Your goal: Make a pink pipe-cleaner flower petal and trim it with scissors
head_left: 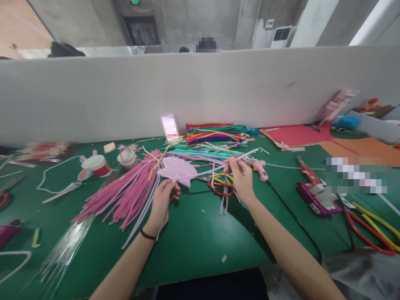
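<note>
My left hand (164,199) is closed on the stem of a pale pink shell-shaped piece (177,169) made of pipe cleaners, held just above the green table (193,237). My right hand (240,173) pinches a light lilac pipe cleaner (246,155) that runs from the pink piece out to the right. A pile of pink pipe cleaners (125,193) lies to the left of my left hand. A heap of mixed coloured pipe cleaners (215,137) lies behind both hands.
Red-handled scissors (220,187) and a pink glue gun (260,168) lie by my right hand. Paper cups (96,164) stand at the left. Red and orange sheets (296,134) lie at the right, with a purple tool (315,198). A white partition (200,91) closes the back.
</note>
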The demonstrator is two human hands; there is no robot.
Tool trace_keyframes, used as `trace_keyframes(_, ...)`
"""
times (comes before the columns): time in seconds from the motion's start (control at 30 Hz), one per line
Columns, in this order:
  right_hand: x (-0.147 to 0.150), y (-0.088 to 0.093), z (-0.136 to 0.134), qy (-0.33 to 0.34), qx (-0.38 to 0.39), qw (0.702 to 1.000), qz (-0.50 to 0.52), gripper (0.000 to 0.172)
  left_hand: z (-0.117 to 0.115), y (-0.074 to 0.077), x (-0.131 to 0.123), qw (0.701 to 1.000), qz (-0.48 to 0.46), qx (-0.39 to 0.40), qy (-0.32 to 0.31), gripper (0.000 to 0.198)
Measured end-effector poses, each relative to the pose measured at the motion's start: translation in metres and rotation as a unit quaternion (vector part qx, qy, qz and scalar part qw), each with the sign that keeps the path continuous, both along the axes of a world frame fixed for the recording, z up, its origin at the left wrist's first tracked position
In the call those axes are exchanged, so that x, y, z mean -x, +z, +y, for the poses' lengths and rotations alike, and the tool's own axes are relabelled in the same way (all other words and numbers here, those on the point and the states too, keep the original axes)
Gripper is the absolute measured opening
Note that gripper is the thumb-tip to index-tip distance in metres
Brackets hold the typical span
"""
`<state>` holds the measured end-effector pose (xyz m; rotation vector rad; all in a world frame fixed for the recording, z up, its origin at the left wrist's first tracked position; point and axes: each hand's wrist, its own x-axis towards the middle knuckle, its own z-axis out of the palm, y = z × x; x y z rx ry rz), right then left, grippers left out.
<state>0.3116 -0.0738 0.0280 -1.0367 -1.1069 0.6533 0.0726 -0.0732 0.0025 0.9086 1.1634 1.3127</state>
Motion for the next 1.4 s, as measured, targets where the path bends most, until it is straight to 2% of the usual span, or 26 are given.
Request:
trace_keyframes(0.23, -0.006, 0.002, 0.002, -0.048, -0.001, 0.999, 0.024, 0.038, -0.001, 0.000, 0.001, 1.000, 0.009, 0.003, -0.007, 0.030)
trace_keyframes(0.5, -0.009, -0.003, 0.004, -0.059, 0.024, 0.998, -0.004, 0.041, -0.002, 0.004, -0.001, 1.000, 0.003, 0.004, -0.001, 0.029)
trace_keyframes(0.7, -0.012, -0.006, 0.004, -0.056, 0.028, 0.998, -0.024, 0.041, -0.001, 0.001, 0.000, 1.000, 0.011, -0.006, -0.001, 0.029)
trace_keyframes(0.83, -0.007, -0.009, 0.003, -0.011, 0.034, 0.997, -0.064, 0.040, -0.002, -0.002, 0.000, 0.997, 0.066, -0.045, -0.004, 0.029)
trace_keyframes(0.93, 0.003, -0.014, 0.001, 0.041, 0.017, 0.988, -0.151, 0.041, -0.005, -0.004, -0.002, 0.987, 0.135, -0.089, -0.021, 0.028)
trace_keyframes(1.0, 0.012, -0.017, -0.001, 0.060, 0.004, 0.974, -0.217, 0.039, -0.008, -0.003, -0.003, 0.977, 0.176, -0.116, -0.028, 0.027)
trace_keyframes(1.1, 0.025, -0.022, -0.006, 0.094, 0.028, 0.945, -0.312, 0.037, -0.013, -0.002, -0.006, 0.968, 0.214, -0.132, -0.021, 0.025)
trace_keyframes(1.17, 0.032, -0.025, -0.008, 0.078, 0.048, 0.909, -0.407, 0.042, -0.015, 0.000, -0.007, 0.965, 0.226, -0.132, -0.021, 0.023)
trace_keyframes(1.3, 0.040, -0.029, -0.011, 0.030, 0.050, 0.813, -0.579, 0.049, -0.017, 0.000, -0.010, 0.961, 0.231, -0.146, -0.041, 0.019)
trace_keyframes(1.4, 0.044, -0.031, -0.012, 0.042, 0.028, 0.775, -0.630, 0.051, -0.017, 0.000, -0.012, 0.959, 0.237, -0.149, -0.049, 0.017)
